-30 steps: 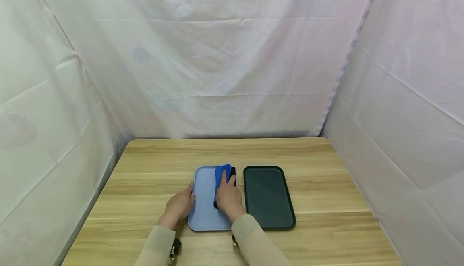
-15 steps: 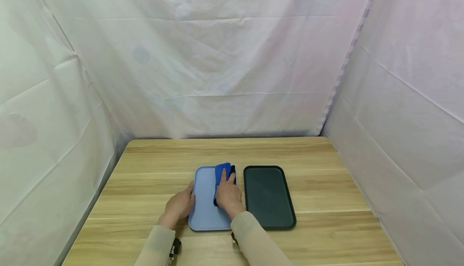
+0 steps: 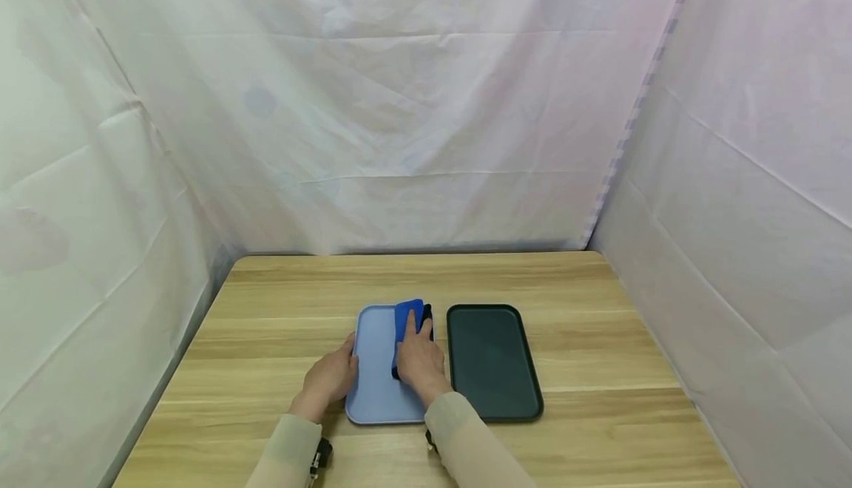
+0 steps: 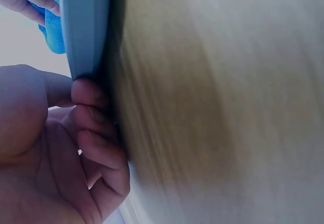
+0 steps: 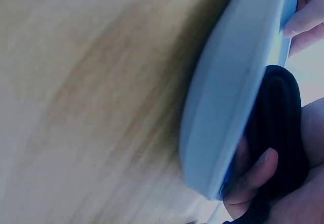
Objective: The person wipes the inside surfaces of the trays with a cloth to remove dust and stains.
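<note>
A light blue tray (image 3: pixel 376 399) lies on the wooden table. My left hand (image 3: pixel 330 375) grips its left rim, the fingertips (image 4: pixel 90 92) curled at the lower edge in the left wrist view. My right hand (image 3: pixel 422 360) holds a folded blue cloth (image 3: pixel 403 316) down on the tray's right half, with the index finger extended along it. Black fabric (image 5: pixel 276 128) shows along the cloth's right side; whether it is a separate piece I cannot tell. In the right wrist view a bent finger (image 5: pixel 258 176) lies against that black fabric. The palm covers part of the cloth.
A dark green tray (image 3: pixel 494 362) lies just right of the blue one, a narrow gap between them. The wooden table (image 3: pixel 279 310) extends around both. White curtains (image 3: pixel 413 118) hang behind and on both sides.
Over the past second my right hand has shifted the cloth slightly towards the far edge of the blue tray. The left hand and both trays look unmoved.
</note>
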The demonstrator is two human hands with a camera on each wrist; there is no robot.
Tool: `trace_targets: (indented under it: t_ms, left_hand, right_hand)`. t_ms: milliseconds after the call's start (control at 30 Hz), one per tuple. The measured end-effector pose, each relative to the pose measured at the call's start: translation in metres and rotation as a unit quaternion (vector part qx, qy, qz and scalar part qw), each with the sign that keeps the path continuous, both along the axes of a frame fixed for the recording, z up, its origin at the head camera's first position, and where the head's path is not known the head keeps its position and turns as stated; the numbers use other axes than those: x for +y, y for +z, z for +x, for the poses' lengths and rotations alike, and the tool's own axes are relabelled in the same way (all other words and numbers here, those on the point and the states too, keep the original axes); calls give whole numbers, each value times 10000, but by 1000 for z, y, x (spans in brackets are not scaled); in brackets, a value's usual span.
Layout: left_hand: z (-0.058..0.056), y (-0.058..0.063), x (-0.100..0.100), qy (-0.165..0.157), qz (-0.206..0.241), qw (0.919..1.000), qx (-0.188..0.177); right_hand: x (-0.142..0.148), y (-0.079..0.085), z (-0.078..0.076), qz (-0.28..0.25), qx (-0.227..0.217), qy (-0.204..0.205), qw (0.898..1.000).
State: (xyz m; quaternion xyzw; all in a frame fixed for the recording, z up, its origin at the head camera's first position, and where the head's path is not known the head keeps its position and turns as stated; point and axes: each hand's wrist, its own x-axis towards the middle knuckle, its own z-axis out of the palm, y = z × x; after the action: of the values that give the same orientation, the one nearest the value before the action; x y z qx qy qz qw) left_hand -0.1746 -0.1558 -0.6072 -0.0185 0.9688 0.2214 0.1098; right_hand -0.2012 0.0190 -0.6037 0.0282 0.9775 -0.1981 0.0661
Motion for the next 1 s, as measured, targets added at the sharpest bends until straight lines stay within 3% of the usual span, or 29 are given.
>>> trace_targets:
  t_ms: [433, 633, 867, 1000]
  left_hand:
    - [7, 9, -1, 272, 623, 9977, -51]
    - [13, 11, -1, 375, 390, 9984, 147]
    - [17, 20, 15, 570, 573, 9957, 459]
    - [22, 20, 32, 514, 820, 9936, 585]
  right_hand:
    - [10, -5, 10, -718, 368, 42, 9967]
    - [18, -7, 19, -1153, 382, 245, 9923]
    - [32, 4, 25, -1447, 498, 339, 9876]
    - [45, 11, 28, -1475, 537, 392, 9868]
